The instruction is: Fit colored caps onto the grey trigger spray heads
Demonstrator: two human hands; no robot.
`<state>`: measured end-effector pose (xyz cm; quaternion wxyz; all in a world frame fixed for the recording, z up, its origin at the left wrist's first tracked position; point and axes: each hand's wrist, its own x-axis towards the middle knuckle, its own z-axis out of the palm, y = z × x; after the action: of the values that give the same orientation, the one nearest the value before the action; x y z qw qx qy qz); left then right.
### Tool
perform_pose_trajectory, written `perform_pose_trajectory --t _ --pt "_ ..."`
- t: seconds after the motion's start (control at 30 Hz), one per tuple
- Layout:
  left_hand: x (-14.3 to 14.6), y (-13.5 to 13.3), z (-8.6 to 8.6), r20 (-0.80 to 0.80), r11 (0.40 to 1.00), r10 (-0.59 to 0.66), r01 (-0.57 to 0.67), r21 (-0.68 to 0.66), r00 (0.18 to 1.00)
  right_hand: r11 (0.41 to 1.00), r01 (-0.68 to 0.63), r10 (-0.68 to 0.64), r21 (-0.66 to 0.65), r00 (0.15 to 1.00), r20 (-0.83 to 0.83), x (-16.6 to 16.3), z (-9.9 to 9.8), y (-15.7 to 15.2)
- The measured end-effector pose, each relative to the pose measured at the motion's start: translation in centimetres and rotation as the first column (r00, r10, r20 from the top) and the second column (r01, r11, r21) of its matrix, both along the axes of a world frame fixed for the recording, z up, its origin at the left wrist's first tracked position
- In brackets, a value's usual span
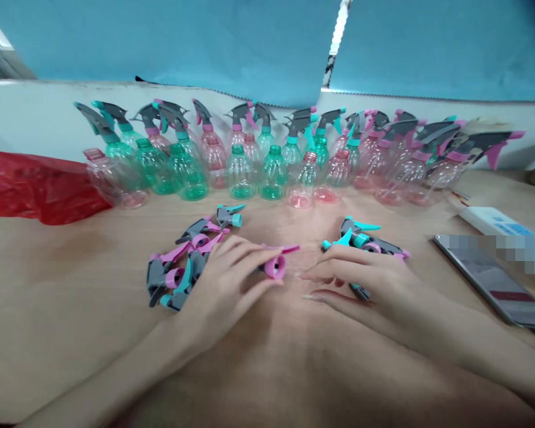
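My left hand (225, 279) rests on the wooden table (71, 297) with its fingers curled round a grey spray head with a pink collar (274, 266). A heap of grey spray heads with pink and teal parts (185, 261) lies just left of it. My right hand (361, 282) lies beside it, fingers stretched toward the left, over a second small heap of spray heads (361, 235). A grey piece (360, 291) shows under its fingers; whether it is gripped I cannot tell.
Many clear pink and green spray bottles (271, 172) stand in a row at the back, some with heads on. A red plastic bag (35, 187) lies at the left. A phone (494, 282) and a white remote (494, 223) lie at the right.
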<state>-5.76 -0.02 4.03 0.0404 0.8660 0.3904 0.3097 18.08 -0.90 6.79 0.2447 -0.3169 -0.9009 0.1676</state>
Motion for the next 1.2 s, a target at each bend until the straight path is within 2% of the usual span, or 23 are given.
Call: perform_pose_trajectory --t 0.07,0.17,0.23,0.37,0.47,0.57,0.63,0.8,0.9,0.97,1.03,1.13,1.2 --pt "-1.0 1.7 0.1 -0.073 0.998 0.043 -0.038 0.059 0.996 0.999 0.051 -0.051 -0.009 0.999 0.020 0.5 0.1 -0.2" --pt "-2.3 3.9 0.1 -0.183 0.989 0.135 -0.122 0.080 0.974 0.993 0.111 -0.108 -0.048 0.993 0.055 1.3 -0.3 -0.4" --pt "-2.8 4.6 0.2 -0.260 0.987 0.147 -0.123 0.108 0.954 0.988 0.128 -0.120 -0.092 0.989 0.080 1.9 -0.9 -0.4" --pt "-3.2 4.8 0.4 -0.417 0.987 0.121 -0.067 0.143 0.901 0.975 0.172 -0.152 -0.140 0.978 0.140 3.4 -2.1 -0.6" --pt "-3.2 4.6 0.6 -0.519 0.989 0.128 -0.072 0.126 0.845 0.930 0.278 -0.240 -0.240 0.955 0.176 4.7 -2.2 -1.1" --pt "-2.4 4.4 0.9 -0.536 0.990 0.112 -0.049 0.129 0.837 0.861 0.318 -0.290 -0.397 0.948 0.132 6.0 -1.7 -1.6" --pt "-1.2 4.1 1.3 -0.523 0.993 0.065 -0.005 0.114 0.850 0.844 0.326 -0.318 -0.426 0.944 0.093 6.9 -1.4 -1.7" --pt "4.0 3.7 2.0 -0.470 0.991 -0.134 0.132 -0.037 0.872 0.856 0.370 -0.372 -0.361 0.926 0.068 8.9 -1.6 -1.4" --pt "7.8 3.9 1.2 -0.452 0.976 -0.207 0.217 -0.030 0.868 0.892 0.406 -0.397 -0.199 0.914 0.084 9.9 -2.5 -1.3" --pt "10.2 4.1 0.4 -0.440 0.978 -0.200 0.205 -0.036 0.876 0.911 0.407 -0.399 -0.071 0.911 0.109 10.2 -3.4 -1.4" --pt "12.4 4.5 -0.3 -0.436 0.985 -0.166 0.168 -0.035 0.885 0.936 0.352 -0.351 0.013 0.928 0.124 10.1 -4.5 -1.5" --pt "15.1 5.6 -0.8 -0.457 0.986 -0.161 0.160 -0.041 0.875 0.965 0.246 -0.255 0.094 0.961 0.109 9.9 -6.1 -1.6" --pt "16.3 6.5 -0.9 -0.478 0.986 -0.162 0.154 -0.057 0.863 0.969 0.219 -0.230 0.111 0.968 0.097 9.7 -6.8 -1.6"
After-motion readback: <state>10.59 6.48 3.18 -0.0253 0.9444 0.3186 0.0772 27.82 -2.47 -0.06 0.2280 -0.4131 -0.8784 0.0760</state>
